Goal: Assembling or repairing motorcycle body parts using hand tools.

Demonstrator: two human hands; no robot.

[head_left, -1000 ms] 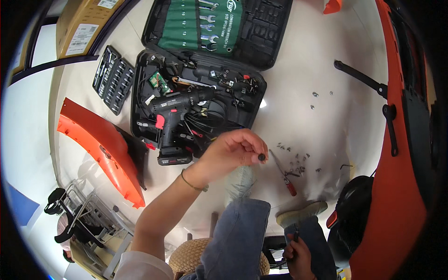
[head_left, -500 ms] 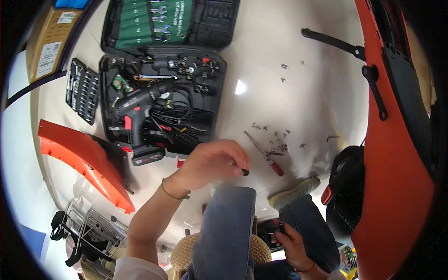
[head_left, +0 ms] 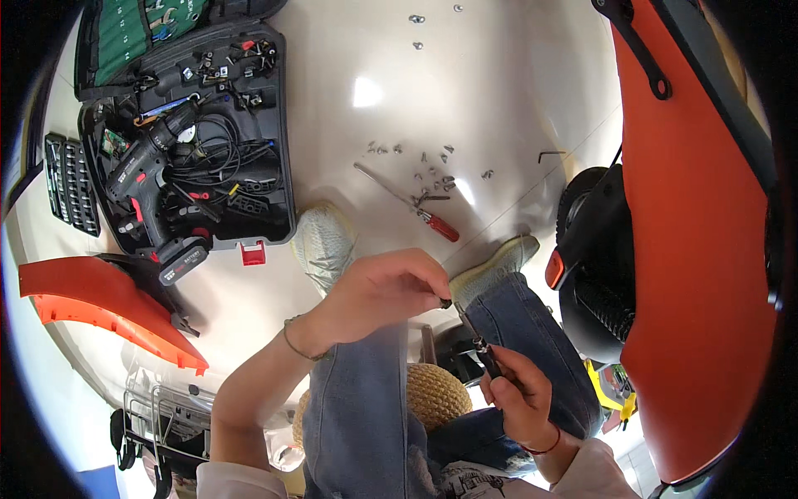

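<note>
My left hand is closed in a pinch above my knees, with a small dark piece between thumb and fingertips. Its exact kind is too small to tell. Lower and to the right, my right hand is wrapped round a black-handled screwdriver. The thin shaft slants up and left, its tip close to the small dark piece; whether they touch I cannot tell. Beyond my hands, several loose screws lie scattered on the floor, beside a red-handled screwdriver.
At left lies an open black tool case with a cordless drill. A bit set and an orange panel are beside it. A large orange body part stands close on the right. An L-shaped hex key lies near it.
The whole view has shifted, so the floor things appear farther left and higher. My right hand has risen, bringing the screwdriver's tip close to the piece in my left fingers.
</note>
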